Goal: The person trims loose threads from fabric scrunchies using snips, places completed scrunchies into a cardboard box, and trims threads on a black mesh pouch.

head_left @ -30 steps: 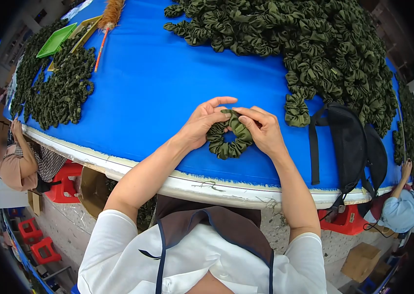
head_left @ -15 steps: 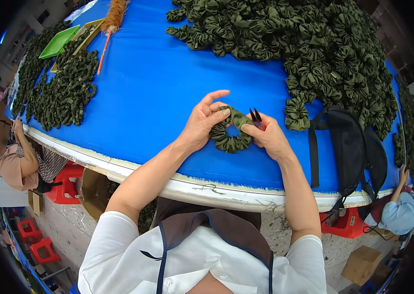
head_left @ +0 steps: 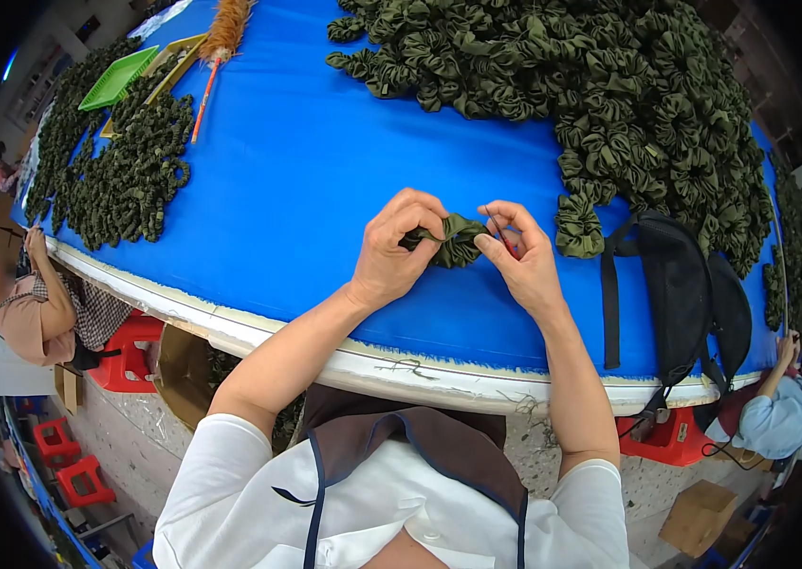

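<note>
Head view, ten o'clock: crinkled loops heaped on smooth blue tabletop.
Left hand: closed around the gathered green scrunchie.
Dial centre: that scrunchie, seemingly mid-work (how much remains, I cannot tell).
Right hand: pinching a slim red-and-dark tool.
One o'clock: piled puffy scrunchies, finished or waiting unclear.

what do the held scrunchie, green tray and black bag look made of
Scrunchie: apparently fabric with a slight sheen, gathered into soft folds. Green tray: probably plastic, uniformly bright. Black bag: likely synthetic cloth, mostly matte, with a flat strap.
</note>
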The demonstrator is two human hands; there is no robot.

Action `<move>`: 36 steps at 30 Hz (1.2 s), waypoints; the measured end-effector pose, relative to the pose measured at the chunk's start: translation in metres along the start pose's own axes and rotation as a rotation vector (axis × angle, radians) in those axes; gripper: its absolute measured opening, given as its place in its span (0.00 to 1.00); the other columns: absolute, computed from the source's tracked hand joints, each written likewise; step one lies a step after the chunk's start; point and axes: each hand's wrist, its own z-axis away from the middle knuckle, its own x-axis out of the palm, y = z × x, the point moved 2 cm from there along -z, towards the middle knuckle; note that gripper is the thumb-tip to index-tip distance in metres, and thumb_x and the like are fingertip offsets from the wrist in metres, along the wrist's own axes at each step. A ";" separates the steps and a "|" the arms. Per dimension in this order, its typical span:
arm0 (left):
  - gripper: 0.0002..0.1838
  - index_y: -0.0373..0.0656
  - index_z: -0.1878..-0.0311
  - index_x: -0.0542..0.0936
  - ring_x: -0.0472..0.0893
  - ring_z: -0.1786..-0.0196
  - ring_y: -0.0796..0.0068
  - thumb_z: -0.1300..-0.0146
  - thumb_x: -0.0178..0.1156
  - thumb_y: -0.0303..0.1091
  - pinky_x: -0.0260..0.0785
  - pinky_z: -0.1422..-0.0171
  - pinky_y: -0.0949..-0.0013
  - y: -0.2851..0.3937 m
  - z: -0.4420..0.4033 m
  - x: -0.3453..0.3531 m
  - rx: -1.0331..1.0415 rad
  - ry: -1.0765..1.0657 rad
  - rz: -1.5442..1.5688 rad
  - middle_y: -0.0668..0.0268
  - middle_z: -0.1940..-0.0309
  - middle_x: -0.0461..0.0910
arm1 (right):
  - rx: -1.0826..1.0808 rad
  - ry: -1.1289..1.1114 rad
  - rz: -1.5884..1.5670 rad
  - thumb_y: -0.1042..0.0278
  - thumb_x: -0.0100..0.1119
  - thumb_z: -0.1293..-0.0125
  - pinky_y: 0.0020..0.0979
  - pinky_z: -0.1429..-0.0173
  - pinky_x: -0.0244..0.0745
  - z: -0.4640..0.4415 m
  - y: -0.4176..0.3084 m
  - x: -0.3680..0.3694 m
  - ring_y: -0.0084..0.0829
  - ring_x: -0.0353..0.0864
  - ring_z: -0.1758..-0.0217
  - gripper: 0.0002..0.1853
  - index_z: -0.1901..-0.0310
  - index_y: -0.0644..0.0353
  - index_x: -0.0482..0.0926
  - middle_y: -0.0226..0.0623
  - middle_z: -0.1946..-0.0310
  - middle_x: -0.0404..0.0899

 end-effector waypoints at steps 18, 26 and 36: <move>0.13 0.44 0.65 0.83 0.76 0.66 0.77 0.52 0.64 0.14 0.70 0.63 0.76 0.007 0.000 0.003 0.012 0.012 -0.004 0.67 0.59 0.83 | -0.131 -0.098 0.161 0.77 0.67 0.41 0.18 0.68 0.63 0.003 -0.009 -0.006 0.17 0.67 0.73 0.11 0.56 0.59 0.84 0.28 0.68 0.78; 0.14 0.44 0.65 0.83 0.76 0.67 0.78 0.53 0.63 0.13 0.70 0.64 0.76 0.010 0.000 0.004 0.043 0.016 -0.024 0.67 0.60 0.83 | -0.292 -0.092 0.331 0.76 0.69 0.43 0.21 0.68 0.66 0.005 -0.013 -0.007 0.20 0.70 0.74 0.08 0.60 0.61 0.86 0.31 0.68 0.81; 0.09 0.40 0.59 0.79 0.76 0.63 0.79 0.43 0.63 0.19 0.71 0.59 0.78 -0.002 0.000 0.000 -0.286 0.141 0.373 0.66 0.60 0.82 | 0.117 0.006 -0.141 0.77 0.67 0.42 0.16 0.65 0.68 -0.001 -0.003 -0.015 0.15 0.70 0.70 0.20 0.47 0.57 0.80 0.28 0.66 0.77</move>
